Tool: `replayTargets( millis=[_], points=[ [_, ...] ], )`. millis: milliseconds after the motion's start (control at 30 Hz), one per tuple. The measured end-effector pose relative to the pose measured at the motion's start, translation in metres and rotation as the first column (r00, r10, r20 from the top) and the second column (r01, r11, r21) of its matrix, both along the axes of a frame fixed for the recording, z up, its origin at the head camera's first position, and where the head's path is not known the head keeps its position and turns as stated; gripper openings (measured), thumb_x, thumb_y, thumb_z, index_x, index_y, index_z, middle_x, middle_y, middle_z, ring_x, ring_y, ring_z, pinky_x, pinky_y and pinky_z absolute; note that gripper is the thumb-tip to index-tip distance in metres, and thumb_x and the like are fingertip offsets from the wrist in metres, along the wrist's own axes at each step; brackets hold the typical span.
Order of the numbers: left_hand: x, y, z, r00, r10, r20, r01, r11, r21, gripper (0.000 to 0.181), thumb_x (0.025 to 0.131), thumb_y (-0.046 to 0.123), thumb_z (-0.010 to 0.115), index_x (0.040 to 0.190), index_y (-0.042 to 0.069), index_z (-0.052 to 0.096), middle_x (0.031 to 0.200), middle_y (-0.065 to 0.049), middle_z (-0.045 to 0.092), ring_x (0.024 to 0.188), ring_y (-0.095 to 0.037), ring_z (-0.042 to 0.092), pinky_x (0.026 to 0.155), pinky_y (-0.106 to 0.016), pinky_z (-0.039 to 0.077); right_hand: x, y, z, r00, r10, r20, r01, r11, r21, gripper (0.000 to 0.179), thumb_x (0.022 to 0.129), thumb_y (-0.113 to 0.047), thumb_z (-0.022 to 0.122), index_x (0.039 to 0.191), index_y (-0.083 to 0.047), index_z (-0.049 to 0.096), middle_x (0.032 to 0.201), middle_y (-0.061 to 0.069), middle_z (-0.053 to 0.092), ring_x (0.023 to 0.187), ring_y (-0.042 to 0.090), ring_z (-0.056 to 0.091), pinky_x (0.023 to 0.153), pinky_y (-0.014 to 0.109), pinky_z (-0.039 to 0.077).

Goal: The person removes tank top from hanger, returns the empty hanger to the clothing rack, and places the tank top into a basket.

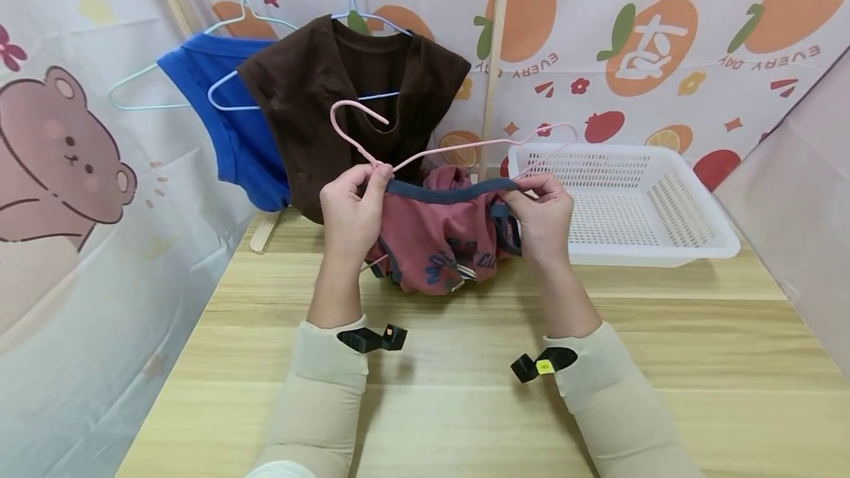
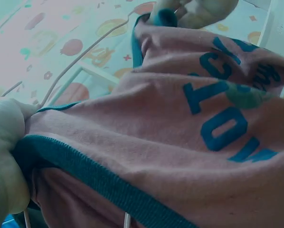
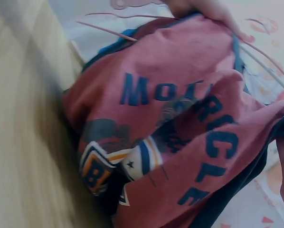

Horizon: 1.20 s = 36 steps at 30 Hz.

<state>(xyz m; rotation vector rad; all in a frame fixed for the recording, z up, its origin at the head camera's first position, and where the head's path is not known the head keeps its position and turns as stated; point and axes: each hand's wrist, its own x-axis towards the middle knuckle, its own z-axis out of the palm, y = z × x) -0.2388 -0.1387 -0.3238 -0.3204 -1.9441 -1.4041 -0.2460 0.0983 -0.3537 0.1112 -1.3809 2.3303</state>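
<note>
A dusty red sleeveless top (image 1: 438,242) with dark blue trim and lettering is stretched between both hands over the table. My left hand (image 1: 352,205) pinches its trimmed edge at the left, right by the base of the hook of a pink hanger (image 1: 458,147). At the other end of that edge, my right hand (image 1: 544,223) pinches the trim between thumb and fingers. One hanger end sticks out past the right hand; the lower left part shows below the left hand. In the right wrist view, the top's printed front (image 3: 180,52) hangs in folds.
A brown top (image 1: 292,109) and a blue top (image 1: 206,87) hang on hangers at the back left. A white perforated basket (image 1: 704,242) stands at the back right of the wooden table (image 1: 465,419). Patterned cloth walls enclose the back and sides.
</note>
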Motion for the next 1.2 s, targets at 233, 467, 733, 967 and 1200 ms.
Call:
replayTargets(
  millis=[233, 467, 733, 967, 1200],
  points=[
    [-0.003, 0.01, 0.002, 1.0, -0.014, 0.024, 0.013, 0.999, 0.044, 0.029, 0.094, 0.027, 0.067, 0.084, 0.001, 0.075, 0.076, -0.011, 0.069, 0.06, -0.005, 0.05, 0.052, -0.018, 0.037, 0.002, -0.02, -0.015, 0.996, 0.09, 0.017, -0.09, 0.929, 0.358, 0.016, 0.078, 0.009, 0.074, 0.079, -0.005, 0.066, 0.087, 0.003, 0.068, 0.072, 0.007, 0.07, 0.058, 0.021, 0.055],
    [-0.006, 0.018, 0.008, 0.998, -0.009, 0.055, 0.006, 0.999, 0.046, 0.03, 0.094, 0.027, 0.068, 0.083, -0.001, 0.074, 0.078, -0.01, 0.068, 0.06, -0.007, 0.047, 0.051, -0.019, 0.034, 0.004, -0.026, -0.025, 0.986, 0.159, 0.05, -0.145, 0.673, 0.726, 0.008, 0.08, -0.002, 0.075, 0.083, -0.008, 0.071, 0.086, 0.004, 0.072, 0.073, 0.01, 0.068, 0.067, 0.026, 0.056],
    [-0.012, 0.02, 0.011, 0.999, -0.019, 0.033, 0.015, 0.993, 0.118, 0.029, 0.094, 0.022, 0.068, 0.083, -0.005, 0.072, 0.088, -0.012, 0.07, 0.068, -0.006, 0.053, 0.058, -0.017, 0.04, 0.005, -0.025, -0.025, 0.983, 0.181, 0.038, -0.106, 0.383, 0.918, 0.01, 0.084, -0.005, 0.074, 0.09, -0.013, 0.076, 0.094, 0.0, 0.071, 0.082, 0.013, 0.065, 0.073, 0.031, 0.055],
    [-0.015, 0.025, 0.015, 0.999, -0.046, -0.022, 0.05, 0.974, 0.223, 0.026, 0.095, 0.016, 0.065, 0.085, -0.008, 0.071, 0.089, -0.013, 0.07, 0.068, -0.006, 0.054, 0.059, -0.018, 0.042, 0.005, -0.021, -0.02, 0.977, 0.195, 0.082, -0.118, 0.178, 0.977, 0.019, 0.086, -0.005, 0.065, 0.1, -0.01, 0.076, 0.097, 0.003, 0.071, 0.086, 0.018, 0.061, 0.077, 0.034, 0.052],
    [-0.015, 0.031, 0.019, 0.997, -0.049, -0.057, 0.064, 0.952, 0.298, 0.026, 0.096, 0.012, 0.063, 0.086, -0.011, 0.069, 0.088, -0.019, 0.068, 0.072, -0.006, 0.056, 0.064, -0.019, 0.043, 0.01, -0.018, -0.013, 0.985, 0.165, 0.054, -0.092, 0.228, 0.969, 0.046, 0.084, -0.022, 0.057, 0.128, -0.012, 0.065, 0.124, 0.006, 0.059, 0.099, 0.021, 0.054, 0.081, 0.036, 0.047]
  ],
)
